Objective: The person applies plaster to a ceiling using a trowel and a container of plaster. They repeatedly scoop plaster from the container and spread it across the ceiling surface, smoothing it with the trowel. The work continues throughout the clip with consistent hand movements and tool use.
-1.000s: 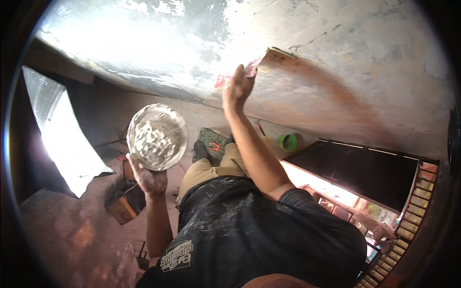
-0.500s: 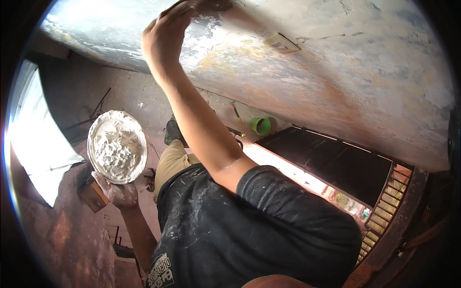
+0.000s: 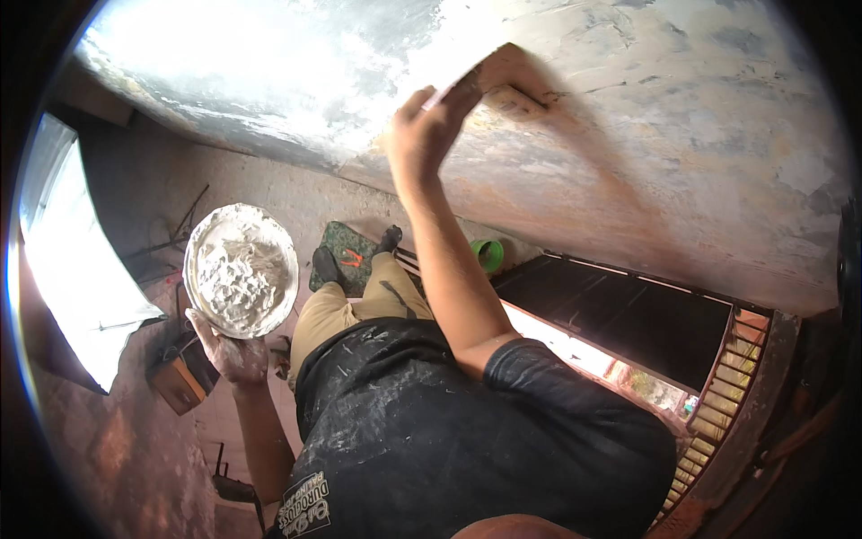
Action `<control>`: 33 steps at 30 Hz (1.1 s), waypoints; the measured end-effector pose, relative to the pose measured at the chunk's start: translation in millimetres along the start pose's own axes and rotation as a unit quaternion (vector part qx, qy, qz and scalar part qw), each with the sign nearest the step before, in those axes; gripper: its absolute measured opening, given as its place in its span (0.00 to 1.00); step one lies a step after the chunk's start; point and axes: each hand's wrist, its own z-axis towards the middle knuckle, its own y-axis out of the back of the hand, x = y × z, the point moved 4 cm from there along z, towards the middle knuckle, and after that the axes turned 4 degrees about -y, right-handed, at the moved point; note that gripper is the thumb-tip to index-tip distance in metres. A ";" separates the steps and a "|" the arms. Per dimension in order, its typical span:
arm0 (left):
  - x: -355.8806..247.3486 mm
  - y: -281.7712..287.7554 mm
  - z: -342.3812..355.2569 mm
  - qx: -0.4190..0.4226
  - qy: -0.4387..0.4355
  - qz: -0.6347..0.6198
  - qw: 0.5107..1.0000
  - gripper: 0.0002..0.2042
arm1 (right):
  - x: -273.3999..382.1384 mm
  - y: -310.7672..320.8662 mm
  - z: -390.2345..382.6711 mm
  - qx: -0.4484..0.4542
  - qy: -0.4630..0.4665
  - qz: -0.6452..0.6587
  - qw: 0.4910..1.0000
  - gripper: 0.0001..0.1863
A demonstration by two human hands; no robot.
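My left hand [image 3: 235,355], coated with white smears, grips the lower edge of a round plate [image 3: 191,260] held out at the left. A rough heap of white putty [image 3: 241,274] fills the middle of the plate. Raised at the upper middle, my right hand [image 3: 422,135] is closed around a putty knife [image 3: 480,79] held at the wall [image 3: 611,144]. Its blade is in shade and its handle is mostly hidden by my fingers. A wall outlet plate [image 3: 523,101] shows partly beside the blade. White and grey patches cover the wall.
My feet stand on a green speckled platform [image 3: 355,241], where orange-handled pliers [image 3: 356,259] lie. A green bucket [image 3: 488,255] is by the wall's foot. Dark panels [image 3: 620,310] and a railing [image 3: 718,404] lie at right. A box [image 3: 176,382] sits at lower left.
My right hand has moved right and down along the wall with the putty knife, toward the outlet. The plate in my left hand has shifted slightly right. My feet and the platform have come into view.
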 end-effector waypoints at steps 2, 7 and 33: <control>-3.5 1.5 0.4 -0.020 0.010 0.007 1.000 0.29 | 36.4 -26.4 7.4 0.023 -0.057 -0.073 0.995 0.37; -7.4 -3.3 1.9 0.028 0.029 0.008 0.999 0.29 | 118.6 -105.7 -22.8 0.056 0.025 -0.013 0.998 0.42; -8.8 -20.7 9.7 -0.053 0.057 0.056 0.995 0.31 | 49.6 -51.3 -74.6 0.018 -0.020 0.161 0.987 0.32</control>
